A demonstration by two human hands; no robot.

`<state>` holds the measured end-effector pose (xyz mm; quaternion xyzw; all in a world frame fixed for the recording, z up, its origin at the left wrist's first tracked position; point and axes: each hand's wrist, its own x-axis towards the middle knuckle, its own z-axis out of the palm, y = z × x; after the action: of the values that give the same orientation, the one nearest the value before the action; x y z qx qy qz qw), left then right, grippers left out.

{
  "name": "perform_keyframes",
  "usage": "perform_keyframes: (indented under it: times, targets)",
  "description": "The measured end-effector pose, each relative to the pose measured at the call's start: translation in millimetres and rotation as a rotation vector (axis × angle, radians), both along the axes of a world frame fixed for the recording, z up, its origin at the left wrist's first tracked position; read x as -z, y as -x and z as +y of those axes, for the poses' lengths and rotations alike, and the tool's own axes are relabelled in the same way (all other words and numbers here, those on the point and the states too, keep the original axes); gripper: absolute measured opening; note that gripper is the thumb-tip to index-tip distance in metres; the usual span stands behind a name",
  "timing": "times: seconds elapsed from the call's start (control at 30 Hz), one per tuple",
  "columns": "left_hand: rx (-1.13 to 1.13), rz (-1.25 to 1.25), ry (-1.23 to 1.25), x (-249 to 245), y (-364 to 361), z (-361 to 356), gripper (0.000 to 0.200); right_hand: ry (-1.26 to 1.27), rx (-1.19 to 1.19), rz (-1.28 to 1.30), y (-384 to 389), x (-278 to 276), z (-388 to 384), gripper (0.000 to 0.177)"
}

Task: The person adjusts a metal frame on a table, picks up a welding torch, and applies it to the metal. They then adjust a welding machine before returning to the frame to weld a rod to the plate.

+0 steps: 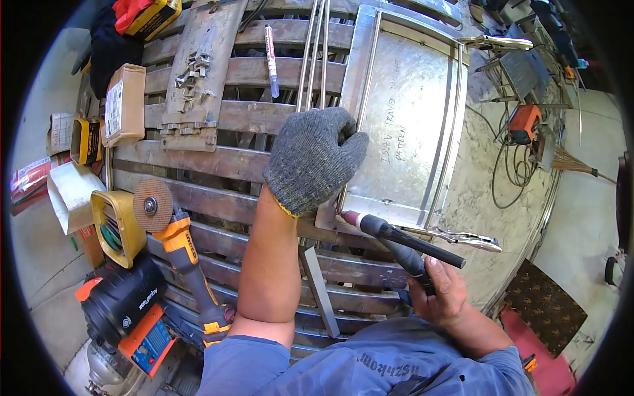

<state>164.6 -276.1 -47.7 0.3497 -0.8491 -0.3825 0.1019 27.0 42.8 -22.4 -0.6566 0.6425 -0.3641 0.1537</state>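
Observation:
My left hand (316,157), in a grey knit glove, presses flat on the left edge of a shiny metal sheet (409,125) and a thin steel rod (368,72) lying along that edge. My bare right hand (441,292) grips a black welding torch (396,237). Its copper tip points at the sheet's near left corner, just below the gloved hand. Locking pliers (469,239) clamp the sheet's near edge and another pair (496,43) clamps the far edge. The sheet rests on a slatted steel workbench (218,165).
An orange angle grinder (181,247) lies at the left on the slats, beside a yellow case (117,224) and a black and orange welding machine (129,310). A marker (271,59), several thin rods (316,46), small metal pieces (191,76) and boxes (125,102) sit farther back. An orange welder (525,122) and cables lie on the floor at right.

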Motion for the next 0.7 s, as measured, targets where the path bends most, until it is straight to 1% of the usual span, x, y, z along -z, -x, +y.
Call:
perform_keyframes:
  times: [0.3,0.6,0.7]
  targets:
    - [0.006,0.011,-0.001,0.5,-0.5,-0.1,0.032,0.003,-0.004,-0.014,-2.8,0.1,-5.6,0.071]
    - [0.011,0.023,0.026,2.8,-1.2,-0.2,0.033,-0.001,0.003,0.003,-3.2,4.0,-1.6,0.067]
    - [0.005,0.017,0.032,2.3,-1.1,0.3,0.033,-0.089,-0.029,-0.010,-1.7,-0.5,3.2,0.082]
